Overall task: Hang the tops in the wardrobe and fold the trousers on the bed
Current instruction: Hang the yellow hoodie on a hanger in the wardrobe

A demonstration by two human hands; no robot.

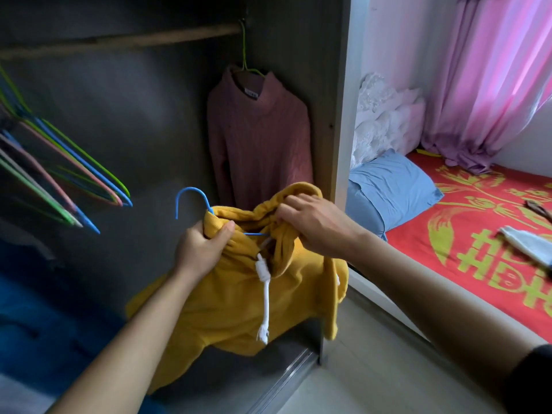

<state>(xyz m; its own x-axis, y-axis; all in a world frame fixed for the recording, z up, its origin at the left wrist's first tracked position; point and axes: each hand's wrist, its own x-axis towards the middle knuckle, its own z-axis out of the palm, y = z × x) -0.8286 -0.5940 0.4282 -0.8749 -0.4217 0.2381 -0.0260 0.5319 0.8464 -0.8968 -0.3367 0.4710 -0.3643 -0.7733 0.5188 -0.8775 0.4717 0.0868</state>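
A yellow hooded top with white drawstrings hangs between my hands in front of the open wardrobe. A blue hanger is pushed into its neck, the hook sticking out at the upper left. My left hand grips the top's left shoulder together with the hanger. My right hand grips the bunched hood and neck on the right. A maroon ribbed jumper hangs on a green hanger from the wooden rail. A pale garment lies on the bed.
Several empty coloured hangers swing at the left of the rail. The wardrobe's side panel separates it from the bed. A blue pillow, white bedding and a pink curtain are at the right. Blue fabric lies low left.
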